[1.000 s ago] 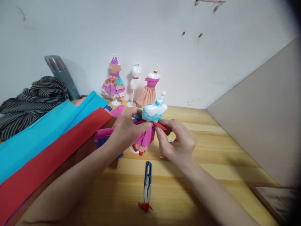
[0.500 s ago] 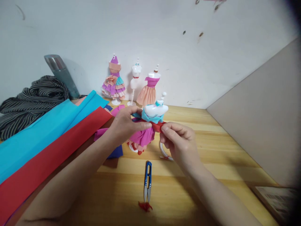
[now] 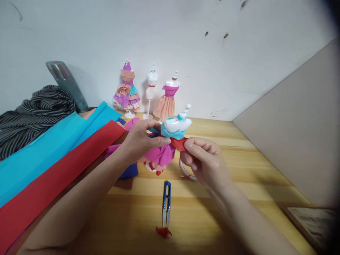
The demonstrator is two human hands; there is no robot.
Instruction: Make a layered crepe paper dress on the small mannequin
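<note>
A small white dress form (image 3: 177, 124) wears a light-blue top (image 3: 172, 132) and a magenta ruffled skirt (image 3: 160, 154) with peach and red edging. Around its waist lies a red strip (image 3: 178, 143). My left hand (image 3: 146, 137) is closed on the form's left side, its thumb pressing the strip at the waist; its other fingers are partly hidden behind the form. Between thumb and index finger, my right hand (image 3: 200, 152) pinches the right end of the red strip. Below stand blue thread snips (image 3: 166, 202), lying on the table by a red scrap (image 3: 164, 232).
Three other small dress forms, including a peach-skirted one (image 3: 165, 102), stand along the wall. Left are red paper-like sheet (image 3: 66, 180), blue sheets (image 3: 45, 152), striped cloth (image 3: 39, 113) and a bottle (image 3: 67, 85). A white ring (image 3: 186, 171) lies behind my right hand; a framed board (image 3: 310, 223) sits right.
The dress form tilts slightly further and shifts a little right. My right hand draws the red strip's end slightly rightward, while my left hand stays at the waist.
</note>
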